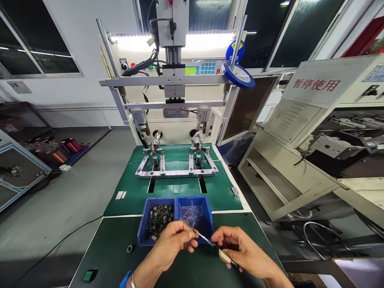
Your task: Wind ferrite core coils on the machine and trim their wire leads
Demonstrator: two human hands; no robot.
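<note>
Fingers pinched together, my left hand (180, 239) is at the front of two blue bins, by the tip of a thin metal tool; anything tiny between its fingertips is too small to make out. My right hand (240, 250) is closed around the handle of that tool (204, 238), which points up and left toward the left hand. Dark cylindrical parts (162, 218) fill the left blue bin (141, 224). Thin copper-coloured wire pieces (191, 214) lie in the right blue bin (207, 212). One small round slotted part (129, 249) rests on the green table mat (114, 236).
Behind the bins stands a machine with a metal fixture frame (177, 173) and two clamping heads. A blue tape roll (239, 75) hangs on its right post. A green block (89, 275) sits at the front left. Another machine (312, 88) stands at the right.
</note>
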